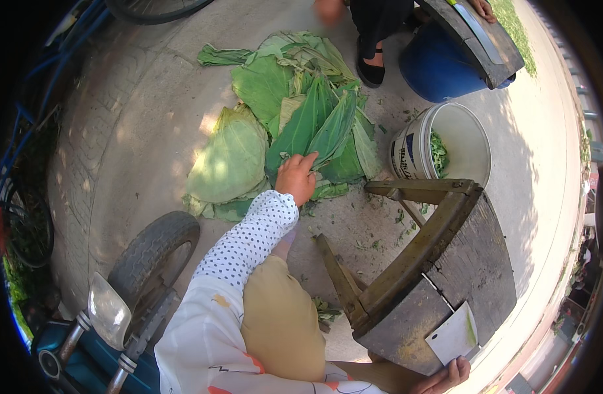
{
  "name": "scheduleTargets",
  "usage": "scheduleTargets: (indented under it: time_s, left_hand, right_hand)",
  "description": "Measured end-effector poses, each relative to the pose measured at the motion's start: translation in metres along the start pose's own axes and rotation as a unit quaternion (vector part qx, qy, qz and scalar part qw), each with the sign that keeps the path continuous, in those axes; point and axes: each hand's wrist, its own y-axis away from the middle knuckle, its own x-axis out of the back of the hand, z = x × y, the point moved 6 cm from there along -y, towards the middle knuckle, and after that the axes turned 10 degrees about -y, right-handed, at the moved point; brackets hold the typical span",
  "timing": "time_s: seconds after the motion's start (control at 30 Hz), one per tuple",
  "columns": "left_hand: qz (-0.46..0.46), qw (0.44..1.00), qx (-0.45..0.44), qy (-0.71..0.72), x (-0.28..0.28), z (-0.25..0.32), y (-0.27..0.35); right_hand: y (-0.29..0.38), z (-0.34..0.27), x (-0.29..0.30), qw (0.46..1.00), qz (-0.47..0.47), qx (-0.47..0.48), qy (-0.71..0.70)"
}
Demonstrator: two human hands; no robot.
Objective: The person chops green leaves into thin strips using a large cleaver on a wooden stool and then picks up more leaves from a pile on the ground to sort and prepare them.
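My left hand (296, 180), in a dotted white sleeve, touches the lower end of large green leaves (301, 118) piled on the ground. Its fingertips are partly among the leaves, so a firm grip cannot be made out. A paler, yellowish leaf (230, 155) lies at the pile's left. At the lower right, my right hand (452, 377) has its fingers curled at the near edge of a cleaver blade (454, 335), which rests flat on a dark wooden bench (471, 261); the handle is hidden. Beyond the bench a white bucket (466, 143) holds chopped green leaves (438, 155).
Another person's shoe (370, 71) is beside the pile. Near that person, a long knife (479, 37) lies on a wooden board (508, 54) above a blue tub (434, 64). A tyre (153, 246) and fork stand at lower left, and a bicycle wheel (153, 12) at upper left.
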Motion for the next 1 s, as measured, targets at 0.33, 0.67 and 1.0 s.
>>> scheduleTargets:
  time_s: [0.33,0.67,1.0]
  left_hand:
    - [0.017,0.973,0.213,0.082,-0.021,-0.1,-0.005]
    - [0.091,0.979,0.18,0.015,0.005,-0.083,0.006]
    - [0.104,0.903,0.404,-0.101,0.051,-0.172,0.055]
  right_hand:
    - [-0.003,-0.003,-0.001,1.0,0.009,0.02,0.008]
    - [0.0,-0.001,0.0,1.0,-0.003,-0.005,0.006]
    - [-0.002,-0.002,-0.002,1.0,0.004,0.007,-0.01]
